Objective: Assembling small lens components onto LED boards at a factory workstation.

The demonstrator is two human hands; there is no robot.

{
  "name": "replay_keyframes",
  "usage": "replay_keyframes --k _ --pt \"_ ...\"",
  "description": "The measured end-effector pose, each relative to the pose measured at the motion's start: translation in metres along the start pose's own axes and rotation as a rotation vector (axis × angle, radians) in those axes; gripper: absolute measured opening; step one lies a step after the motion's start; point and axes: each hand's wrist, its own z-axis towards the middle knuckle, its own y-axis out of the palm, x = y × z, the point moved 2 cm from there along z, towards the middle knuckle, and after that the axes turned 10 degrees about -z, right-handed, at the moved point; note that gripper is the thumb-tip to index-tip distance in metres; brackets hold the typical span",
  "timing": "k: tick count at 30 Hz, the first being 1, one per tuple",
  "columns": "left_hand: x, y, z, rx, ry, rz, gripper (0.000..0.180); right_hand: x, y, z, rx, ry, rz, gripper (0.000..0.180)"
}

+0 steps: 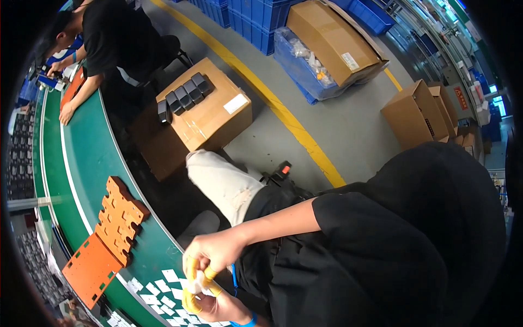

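Observation:
Over the edge of the green work surface, my two hands meet, with yellow covers on several fingertips. My right hand, the upper one, pinches a small, soft-looking white piece from above. From below, my left hand, with a blue band at its wrist, closes its fingers on the same piece. The fingers partly cover it, so its kind cannot be made out. Beside my hands, many small white rectangular pieces lie scattered on the surface. Farther off lie a notched orange tray and a flat orange plate.
Another person works at the far end of the bench. A cardboard box beside the bench carries several black blocks. Blue crates, a large open carton and more cartons stand beyond the yellow floor line.

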Motion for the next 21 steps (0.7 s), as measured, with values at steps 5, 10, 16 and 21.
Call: replay_keyframes --k 5,10,16,21 --pt "0.003 0.032 0.023 -0.229 0.161 0.068 0.048 0.005 -0.112 -0.013 0.518 -0.220 -0.284 0.020" --pt "-0.001 0.083 0.013 -0.477 0.002 0.056 0.042 -0.002 -0.284 -0.130 1.158 -0.005 -0.505 0.024" --pt "-0.017 0.165 0.005 -1.093 -0.081 0.361 0.052 0.031 -0.431 -0.362 1.826 0.452 -0.802 0.021" --pt "-0.055 0.234 0.006 -1.168 -0.163 0.421 0.072 0.060 -0.460 -0.517 2.318 0.804 -0.905 0.021"
